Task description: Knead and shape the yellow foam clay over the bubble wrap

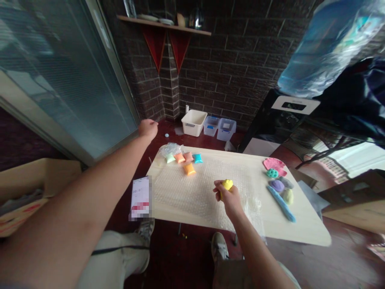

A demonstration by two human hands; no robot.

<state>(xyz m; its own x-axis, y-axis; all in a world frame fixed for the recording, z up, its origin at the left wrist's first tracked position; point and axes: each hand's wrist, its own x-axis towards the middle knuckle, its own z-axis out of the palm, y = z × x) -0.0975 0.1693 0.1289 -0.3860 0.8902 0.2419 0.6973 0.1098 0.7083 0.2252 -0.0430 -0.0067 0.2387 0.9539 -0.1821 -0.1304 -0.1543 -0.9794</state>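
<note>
My right hand (231, 196) is closed round a lump of yellow modelling clay (227, 184), held over the bubble wrap (204, 192) on the pale table. Stretched out past the table's far left corner is my left hand (148, 128). Its fingers are curled in, and whatever may be inside them is hidden. Small clay packets lie at the table's left: a pale green packet (170, 158), a blue packet (197, 158), an orange packet (189, 169) and others between. Crumpled clear plastic (171, 149) rests behind them.
On the table's right lie pink clay (274, 165), a teal piece (272, 173), a purple lump (276, 185) and a blue roll (282, 203). A phone (140, 196) is by the left edge. Beyond stand a white basket (193, 123), plastic bins (226, 129) and a water dispenser (264, 124).
</note>
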